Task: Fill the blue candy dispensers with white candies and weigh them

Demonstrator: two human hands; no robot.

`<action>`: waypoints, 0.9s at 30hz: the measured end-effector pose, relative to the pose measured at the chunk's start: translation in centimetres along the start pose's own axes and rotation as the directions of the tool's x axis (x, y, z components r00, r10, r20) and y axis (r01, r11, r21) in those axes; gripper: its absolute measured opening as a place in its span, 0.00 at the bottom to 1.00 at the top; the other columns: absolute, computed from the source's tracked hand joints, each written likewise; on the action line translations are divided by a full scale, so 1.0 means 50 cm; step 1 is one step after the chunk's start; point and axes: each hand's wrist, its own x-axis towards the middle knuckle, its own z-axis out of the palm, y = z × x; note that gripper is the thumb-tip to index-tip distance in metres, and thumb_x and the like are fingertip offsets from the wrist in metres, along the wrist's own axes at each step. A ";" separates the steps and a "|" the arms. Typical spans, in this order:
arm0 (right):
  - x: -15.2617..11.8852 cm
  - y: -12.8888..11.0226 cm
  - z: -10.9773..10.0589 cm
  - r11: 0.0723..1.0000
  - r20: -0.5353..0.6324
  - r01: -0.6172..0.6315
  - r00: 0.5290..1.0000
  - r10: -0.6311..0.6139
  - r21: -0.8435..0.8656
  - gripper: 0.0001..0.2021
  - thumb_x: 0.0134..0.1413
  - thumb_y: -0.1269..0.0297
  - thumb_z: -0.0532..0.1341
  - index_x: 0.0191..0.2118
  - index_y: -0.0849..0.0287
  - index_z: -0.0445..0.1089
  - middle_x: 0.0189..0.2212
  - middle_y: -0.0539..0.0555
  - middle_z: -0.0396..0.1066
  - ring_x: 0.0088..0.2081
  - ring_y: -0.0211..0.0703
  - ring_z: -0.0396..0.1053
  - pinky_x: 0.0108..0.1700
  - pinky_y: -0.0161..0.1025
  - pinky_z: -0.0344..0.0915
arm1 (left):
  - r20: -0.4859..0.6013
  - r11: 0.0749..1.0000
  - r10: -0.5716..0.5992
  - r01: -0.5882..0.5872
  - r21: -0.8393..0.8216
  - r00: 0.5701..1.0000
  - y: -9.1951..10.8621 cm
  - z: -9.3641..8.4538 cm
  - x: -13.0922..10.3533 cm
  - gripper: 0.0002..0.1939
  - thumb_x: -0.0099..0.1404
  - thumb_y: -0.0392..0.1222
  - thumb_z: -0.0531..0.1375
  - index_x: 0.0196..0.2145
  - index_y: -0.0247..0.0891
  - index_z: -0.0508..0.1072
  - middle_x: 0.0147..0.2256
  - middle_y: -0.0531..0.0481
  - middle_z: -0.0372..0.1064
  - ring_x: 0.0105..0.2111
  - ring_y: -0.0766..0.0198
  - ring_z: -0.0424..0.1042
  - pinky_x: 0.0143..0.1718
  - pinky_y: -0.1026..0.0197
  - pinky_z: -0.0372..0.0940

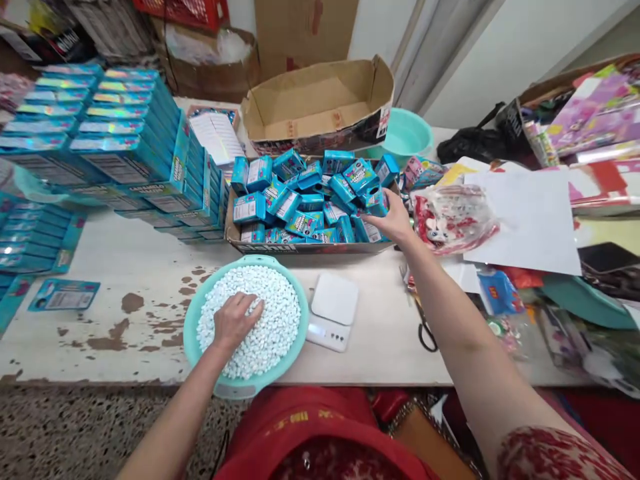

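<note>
My left hand [236, 323] is down in a mint-green bowl [303, 320] of small white candies [277, 293], its fingers curled into the candies and the fingertips partly hidden. My right hand [393, 219] grips a small blue candy box [377, 203] at the right end of an open carton [310, 249]. Many more small blue boxes [303, 223] lie loosely heaped in that carton. Between the bowl and my right forearm sits a white digital scale [334, 310], with nothing on its plate.
Stacked blue display boxes [125, 133] stand at the left, beside a flat blue card piece [65, 295]. Behind the carton are another cardboard box [320, 107] and a turquoise basin [407, 133]. Scissors [426, 330], bags and papers [525, 213] crowd the right.
</note>
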 end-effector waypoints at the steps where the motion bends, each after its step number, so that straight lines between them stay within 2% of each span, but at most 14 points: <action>1: -0.036 -0.007 -0.004 0.998 -0.022 -0.015 1.000 0.016 0.065 0.40 0.47 0.54 0.63 0.62 0.68 0.49 0.57 0.64 0.59 0.55 0.46 0.60 0.55 0.44 0.56 | -0.019 0.999 0.007 -0.008 -0.032 1.000 -0.004 0.001 0.001 0.15 0.63 0.49 0.53 0.33 0.38 0.75 0.33 0.45 0.73 0.36 0.59 0.71 0.39 0.61 0.61; 3: -0.130 -0.020 0.002 0.919 -0.033 -0.110 0.991 0.132 0.378 0.38 0.44 0.56 0.65 0.60 0.65 0.54 0.50 0.60 0.67 0.49 0.47 0.67 0.51 0.46 0.62 | -0.085 0.992 0.016 -0.026 -0.121 0.996 -0.011 0.004 0.001 0.13 0.62 0.47 0.54 0.32 0.38 0.74 0.33 0.46 0.74 0.35 0.60 0.72 0.39 0.62 0.62; 4: -0.185 -0.026 0.012 0.844 0.035 -0.194 0.978 0.204 0.501 0.36 0.40 0.56 0.67 0.56 0.65 0.59 0.45 0.59 0.71 0.45 0.49 0.69 0.48 0.48 0.64 | -0.132 0.984 0.015 -0.038 -0.176 0.991 -0.013 0.005 0.002 0.12 0.61 0.46 0.55 0.32 0.38 0.74 0.32 0.47 0.74 0.35 0.61 0.72 0.38 0.63 0.62; 6: -0.300 -0.042 0.047 0.644 0.170 -0.329 0.940 0.297 0.691 0.30 0.33 0.59 0.69 0.48 0.63 0.68 0.39 0.56 0.74 0.43 0.53 0.71 0.46 0.50 0.66 | -0.222 0.954 -0.016 -0.051 -0.295 0.975 -0.016 0.006 0.005 0.10 0.59 0.45 0.56 0.29 0.38 0.74 0.31 0.47 0.74 0.34 0.61 0.72 0.38 0.63 0.63; 7: -0.355 -0.052 0.068 0.500 0.222 -0.364 0.921 0.321 0.785 0.27 0.33 0.60 0.69 0.45 0.61 0.70 0.39 0.55 0.75 0.44 0.54 0.71 0.47 0.51 0.66 | -0.250 0.933 -0.056 -0.038 -0.358 0.967 -0.016 0.007 0.008 0.09 0.57 0.45 0.57 0.28 0.38 0.73 0.30 0.48 0.74 0.33 0.61 0.72 0.38 0.63 0.63; 9: -0.450 -0.077 0.110 0.211 0.282 -0.385 0.874 0.396 0.898 0.24 0.34 0.63 0.67 0.44 0.57 0.71 0.43 0.54 0.74 0.46 0.53 0.70 0.51 0.52 0.64 | -0.237 0.867 -0.200 0.059 -0.496 0.951 -0.016 0.005 0.014 0.08 0.55 0.46 0.59 0.26 0.39 0.72 0.28 0.49 0.73 0.32 0.61 0.72 0.37 0.62 0.64; 11: -0.516 -0.105 0.144 0.057 0.319 -0.386 0.829 0.460 0.921 0.22 0.34 0.65 0.67 0.43 0.55 0.72 0.43 0.53 0.75 0.47 0.52 0.71 0.52 0.51 0.64 | -0.124 0.736 -0.369 0.208 -0.644 0.921 -0.014 0.000 0.020 0.10 0.53 0.48 0.60 0.26 0.38 0.72 0.26 0.51 0.71 0.29 0.62 0.70 0.34 0.62 0.64; 14: -0.564 -0.141 0.176 0.006 0.386 -0.438 0.798 0.463 0.899 0.21 0.32 0.66 0.69 0.40 0.56 0.74 0.39 0.53 0.77 0.43 0.51 0.72 0.51 0.50 0.65 | 0.088 0.445 -0.492 0.337 -0.830 0.866 -0.010 -0.010 0.025 0.14 0.53 0.51 0.59 0.30 0.37 0.70 0.23 0.54 0.67 0.22 0.65 0.66 0.26 0.63 0.62; 16: -0.572 -0.149 0.188 0.052 0.392 -0.469 0.790 0.472 0.882 0.19 0.32 0.65 0.70 0.38 0.59 0.75 0.36 0.54 0.77 0.40 0.51 0.73 0.48 0.49 0.66 | 0.127 0.351 -0.488 0.327 -0.878 0.863 -0.008 -0.016 0.024 0.14 0.53 0.51 0.59 0.30 0.37 0.70 0.23 0.54 0.66 0.22 0.66 0.66 0.26 0.63 0.62; 18: -0.575 -0.141 0.195 0.081 0.340 -0.458 0.755 0.560 0.885 0.19 0.33 0.64 0.71 0.37 0.62 0.75 0.34 0.54 0.77 0.37 0.50 0.74 0.45 0.47 0.68 | 0.087 0.411 -0.465 0.301 -0.861 0.881 -0.006 -0.020 0.019 0.13 0.53 0.50 0.59 0.29 0.37 0.70 0.24 0.54 0.67 0.25 0.64 0.67 0.29 0.62 0.63; 20: -0.579 -0.116 0.197 0.061 0.242 -0.400 0.662 0.709 0.915 0.19 0.32 0.64 0.71 0.36 0.63 0.74 0.32 0.53 0.77 0.35 0.46 0.74 0.42 0.43 0.69 | 0.027 0.561 -0.389 0.260 -0.786 0.921 -0.004 -0.022 0.012 0.12 0.54 0.49 0.58 0.29 0.38 0.70 0.27 0.52 0.70 0.29 0.62 0.69 0.34 0.61 0.64; 22: -0.587 -0.082 0.193 0.028 0.170 -0.331 0.551 0.817 0.943 0.19 0.31 0.64 0.71 0.36 0.62 0.73 0.31 0.50 0.77 0.33 0.43 0.74 0.40 0.39 0.70 | -0.017 0.720 -0.248 0.172 -0.672 0.969 -0.002 -0.023 0.004 0.11 0.55 0.48 0.56 0.31 0.39 0.72 0.32 0.50 0.72 0.35 0.59 0.70 0.39 0.59 0.64; 23: -0.591 -0.064 0.189 0.014 0.155 -0.309 0.515 0.843 0.951 0.19 0.32 0.63 0.71 0.36 0.61 0.72 0.29 0.49 0.77 0.32 0.42 0.74 0.39 0.37 0.70 | -0.034 0.788 -0.164 0.110 -0.606 0.986 -0.001 -0.023 0.000 0.10 0.56 0.46 0.56 0.32 0.39 0.72 0.34 0.50 0.73 0.38 0.58 0.71 0.41 0.58 0.64; 27: -0.604 -0.011 0.170 -0.067 0.202 -0.282 0.487 0.850 0.957 0.16 0.36 0.61 0.67 0.36 0.58 0.70 0.26 0.47 0.76 0.33 0.42 0.75 0.38 0.38 0.71 | -0.052 0.928 0.109 -0.120 -0.352 0.993 -0.002 -0.030 -0.018 0.10 0.59 0.42 0.55 0.37 0.40 0.74 0.41 0.48 0.74 0.43 0.56 0.70 0.48 0.54 0.62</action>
